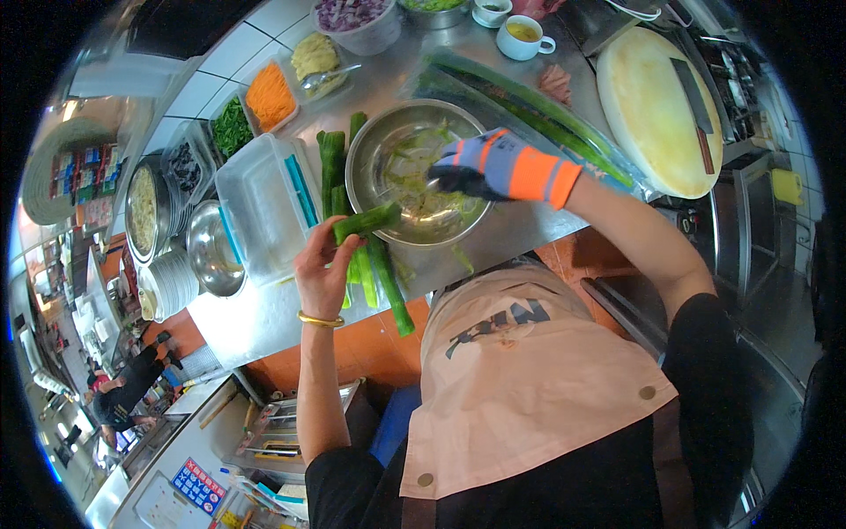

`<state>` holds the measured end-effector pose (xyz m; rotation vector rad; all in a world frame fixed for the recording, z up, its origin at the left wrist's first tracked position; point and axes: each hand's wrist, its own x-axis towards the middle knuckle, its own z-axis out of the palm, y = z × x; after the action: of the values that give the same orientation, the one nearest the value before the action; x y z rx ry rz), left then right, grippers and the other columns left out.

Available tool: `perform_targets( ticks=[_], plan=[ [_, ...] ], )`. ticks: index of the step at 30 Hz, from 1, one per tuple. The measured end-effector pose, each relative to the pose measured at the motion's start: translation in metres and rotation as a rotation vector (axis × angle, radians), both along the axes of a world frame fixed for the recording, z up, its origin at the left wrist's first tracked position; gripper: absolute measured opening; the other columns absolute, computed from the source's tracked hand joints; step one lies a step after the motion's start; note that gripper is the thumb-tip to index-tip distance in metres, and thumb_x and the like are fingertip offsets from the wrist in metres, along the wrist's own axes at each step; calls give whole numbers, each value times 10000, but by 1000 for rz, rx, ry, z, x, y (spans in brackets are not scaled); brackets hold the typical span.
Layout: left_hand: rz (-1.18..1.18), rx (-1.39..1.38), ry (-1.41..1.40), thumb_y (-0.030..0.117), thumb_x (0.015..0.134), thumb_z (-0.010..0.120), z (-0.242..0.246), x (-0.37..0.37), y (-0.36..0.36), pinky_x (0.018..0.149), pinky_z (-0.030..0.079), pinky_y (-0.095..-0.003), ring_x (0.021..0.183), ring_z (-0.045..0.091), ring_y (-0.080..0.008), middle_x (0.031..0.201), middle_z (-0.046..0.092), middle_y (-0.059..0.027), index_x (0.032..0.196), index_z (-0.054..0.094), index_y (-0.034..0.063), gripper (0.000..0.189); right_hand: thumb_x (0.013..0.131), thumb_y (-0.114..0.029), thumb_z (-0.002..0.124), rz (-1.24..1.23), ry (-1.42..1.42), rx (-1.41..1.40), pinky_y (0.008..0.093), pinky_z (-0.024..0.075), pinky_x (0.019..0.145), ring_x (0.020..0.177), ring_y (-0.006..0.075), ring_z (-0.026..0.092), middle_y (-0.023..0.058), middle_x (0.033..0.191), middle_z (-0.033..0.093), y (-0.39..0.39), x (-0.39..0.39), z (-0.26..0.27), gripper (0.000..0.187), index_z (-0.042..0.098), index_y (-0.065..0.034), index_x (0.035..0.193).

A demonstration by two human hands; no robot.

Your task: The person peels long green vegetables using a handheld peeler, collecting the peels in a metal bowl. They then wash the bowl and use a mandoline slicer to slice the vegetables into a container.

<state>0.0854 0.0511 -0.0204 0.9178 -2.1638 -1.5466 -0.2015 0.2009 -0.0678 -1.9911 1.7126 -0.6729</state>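
My bare left hand, with a gold bangle at the wrist, grips a short green vegetable stalk whose far end reaches the bowl's rim. My right hand, in a grey and orange glove with dark fingertips, is over a steel mixing bowl that has green peelings inside. Its fingers are curled down; whether they hold something cannot be seen. More green stalks lie on the steel counter under and beside my left hand. Green scraps lie by the bowl's near edge.
Left are a clear plastic container, a steel bowl and stacked plates. Behind stand shredded carrot and chopped purple onion. Long vegetables in plastic lie right, beside a round chopping board with a cleaver. A person is far left.
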Motion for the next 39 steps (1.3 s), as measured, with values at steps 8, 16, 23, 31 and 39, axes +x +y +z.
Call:
perform_targets(
  ticks=[8, 16, 23, 31, 39],
  plan=[
    [-20, -408, -566, 273, 894, 605, -3, 14, -83, 621, 492, -396, 737, 659, -296, 817, 659, -180, 1008, 598, -7, 303, 893, -216, 594, -334, 188, 130, 436, 494, 696, 834, 337, 608, 131, 879, 611, 21, -2, -5, 217, 616, -79, 1059],
    [-380, -471, -992, 372, 813, 648, -86, -39, -143, 877, 485, -468, 980, 618, -413, 1018, 654, -251, 1054, 603, -2, 447, 884, -241, 565, -390, 76, 106, 464, 480, 720, 881, 347, 592, 143, 967, 582, 30, 52, -37, 323, 561, -124, 1186],
    [-336, -766, -1028, 276, 856, 625, -45, -117, -93, 778, 523, -459, 936, 640, -387, 1020, 662, -193, 1134, 557, 51, 364, 884, -227, 573, -541, -57, 199, 458, 483, 681, 850, 332, 600, 142, 937, 599, 70, 74, -52, 328, 562, -111, 1190],
    [-824, -1078, -39, 76, 826, 541, -92, -302, 27, 722, 548, -406, 872, 660, -318, 934, 653, -141, 1042, 625, 87, 232, 898, -353, 550, -623, -183, 308, 463, 496, 714, 889, 344, 611, 132, 957, 620, 132, 75, -53, 337, 593, -131, 1148],
    [-954, -1389, -359, 142, 849, 555, -198, -348, 93, 689, 550, -360, 920, 637, -257, 959, 634, -92, 910, 630, 103, 104, 880, -380, 562, -557, -326, 332, 470, 498, 725, 899, 340, 620, 136, 990, 611, 168, 72, -36, 392, 557, -156, 1201]
  ],
)
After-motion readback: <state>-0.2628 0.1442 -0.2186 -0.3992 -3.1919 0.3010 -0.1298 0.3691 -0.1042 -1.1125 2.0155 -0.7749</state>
